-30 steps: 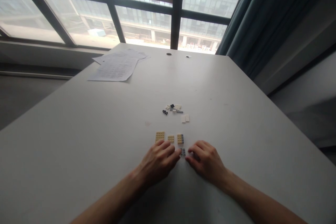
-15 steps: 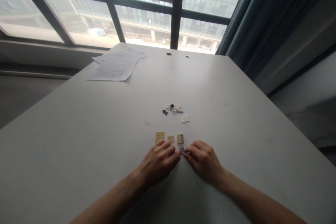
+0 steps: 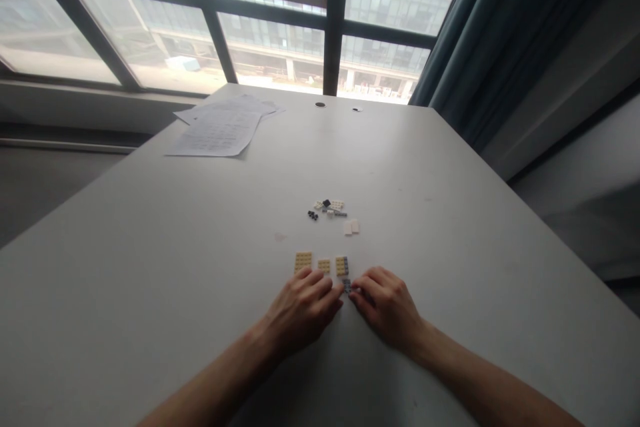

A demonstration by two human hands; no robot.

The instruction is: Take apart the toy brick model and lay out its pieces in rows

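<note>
Near table (image 3: 150,267) edge, centre: small grey piece (image 3: 347,285) is tiny and caught only by fingertips, so the likely slip is it flicking out if the squeeze is uneven, then skidding into the tan-and-grey stack (image 3: 343,265) just beyond. Right hand (image 3: 385,307) is curled, thumb and forefinger closed on the piece's right side. Left hand (image 3: 305,310) is loosely curled, knuckles up, fingertips touching the piece's left side; can't tell if it really grips. Piece lifted or resting on the table: unclear. Left fingers also sit close to the small tan plate (image 3: 325,265) and could nudge it; larger tan plate (image 3: 303,260) is left of that. Farther: white tiles (image 3: 351,227), then loose pile of bits (image 3: 327,207). Far left, papers (image 3: 220,130).
</note>
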